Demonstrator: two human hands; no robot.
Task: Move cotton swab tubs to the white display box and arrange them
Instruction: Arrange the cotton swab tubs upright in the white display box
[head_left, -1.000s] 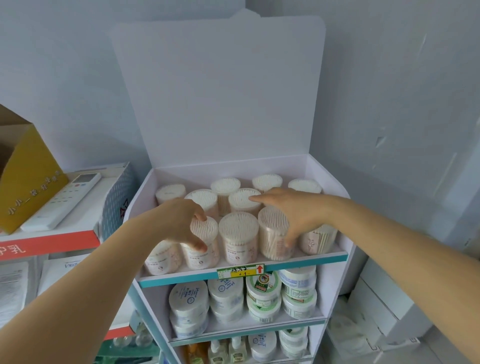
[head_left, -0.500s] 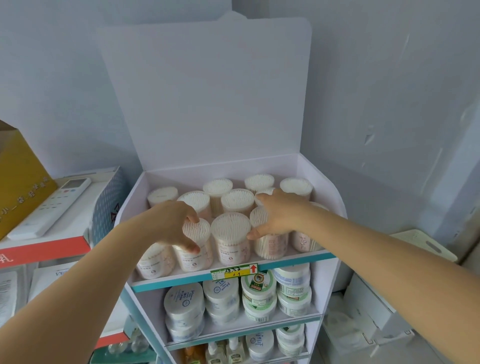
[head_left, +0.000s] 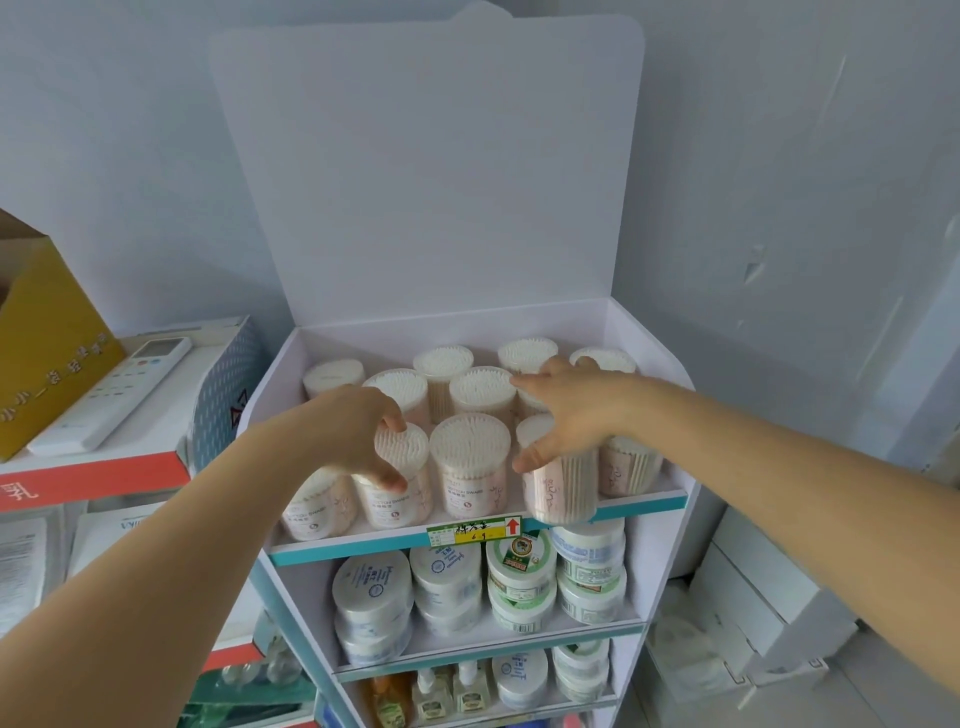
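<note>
The white display box stands open on top of a shelf unit, its tall lid upright behind. Several clear cotton swab tubs fill it in rows. My left hand grips the top of a front-row tub, second from the left. My right hand holds another front-row tub by its top; that tub tilts and its base hangs over the teal front edge. An upright tub stands between the two hands.
Below the box, shelves hold round white jars and small bottles. At the left a white remote lies on a box beside a yellow carton. White boxes sit at the lower right by the wall.
My right hand has spread over the front-right tub and pulled it forward, so it now tilts over the front edge. My left hand stays on its tub.
</note>
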